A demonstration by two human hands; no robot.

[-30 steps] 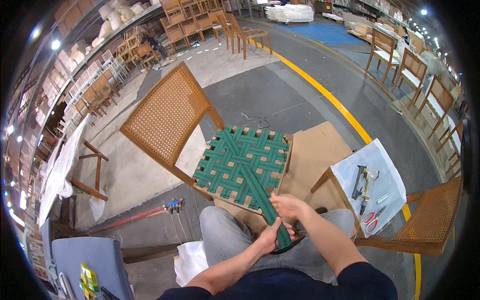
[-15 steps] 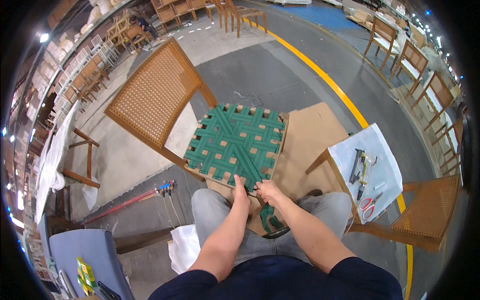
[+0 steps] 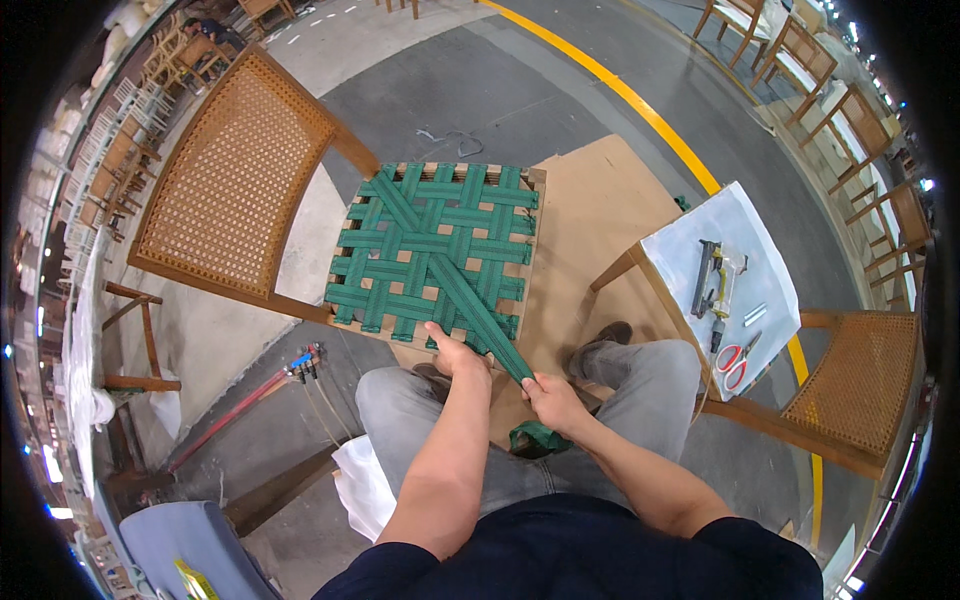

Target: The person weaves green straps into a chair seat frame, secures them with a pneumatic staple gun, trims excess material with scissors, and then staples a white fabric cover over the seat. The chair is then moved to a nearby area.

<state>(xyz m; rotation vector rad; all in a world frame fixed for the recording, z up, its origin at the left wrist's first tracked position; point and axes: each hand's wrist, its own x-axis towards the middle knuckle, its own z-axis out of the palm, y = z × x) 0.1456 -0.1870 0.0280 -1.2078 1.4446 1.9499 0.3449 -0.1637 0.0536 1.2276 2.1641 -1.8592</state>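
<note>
Head view, a chair point(image 3: 235, 175) with a cane back stands before the person, its woven green seat point(image 3: 440, 245) facing up. One strap point(image 3: 475, 305) runs diagonally over the weave and past the near edge to the right hand point(image 3: 550, 402), whose fingers are closed around it; slack webbing point(image 3: 538, 437) lies bunched at the lap. The left hand point(image 3: 457, 354) rests at the near edge, thumb up; its other fingers are partly hidden, so their grip cannot be told. The knees point(image 3: 662, 372) flank the forearms and crowd the near side. Just beyond the right knee, a second chair point(image 3: 850, 385) bears a white sheet point(image 3: 770, 255) holding a nail gun point(image 3: 707, 280), red-handled scissors point(image 3: 735, 368) and silver strips point(image 3: 755, 315). Cardboard point(image 3: 610, 195) covers the floor beyond the seat, and a yellow line point(image 3: 650, 115) curves past it. At left lie a red hose point(image 3: 230, 422) with blue fittings point(image 3: 303, 362) and white wrapping point(image 3: 362, 490); a grey cushion point(image 3: 190, 545) carries a yellow packet point(image 3: 193, 580), cut off below, its print too small to read. More chairs point(image 3: 798, 55) line the upper right.
</note>
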